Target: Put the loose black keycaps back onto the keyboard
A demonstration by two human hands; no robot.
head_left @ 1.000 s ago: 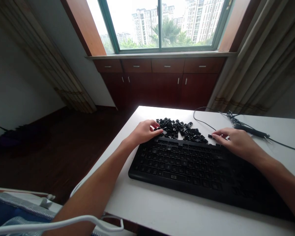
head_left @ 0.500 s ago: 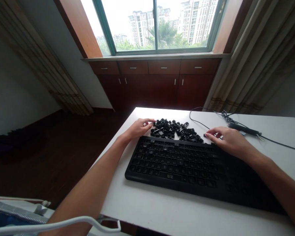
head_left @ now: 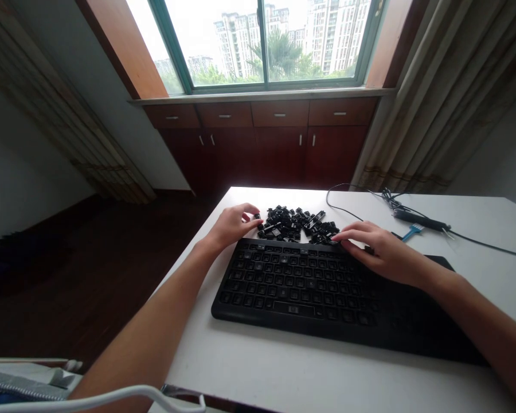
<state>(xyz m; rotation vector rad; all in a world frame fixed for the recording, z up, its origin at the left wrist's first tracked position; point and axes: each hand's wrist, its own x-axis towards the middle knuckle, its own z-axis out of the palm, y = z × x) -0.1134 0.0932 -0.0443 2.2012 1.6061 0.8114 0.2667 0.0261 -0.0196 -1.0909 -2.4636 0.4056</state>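
Note:
A black keyboard lies on the white table, and a heap of loose black keycaps sits just behind its top edge. My left hand rests at the heap's left end, fingers curled, with the fingertips touching the keycaps. My right hand lies over the keyboard's upper right part, fingers stretched flat toward the heap's right end. Neither hand visibly holds a keycap.
A black cable and a dark pen-shaped tool lie at the table's back right, with a small blue brush beside them. Wooden cabinets stand under the window. Curtains hang at both sides. A white chair frame is at lower left.
My right hand slid left along the keyboard's top edge to the heap's right end, uncovering the blue brush. My left hand stayed at the heap's left end. The camera view shifted slightly.

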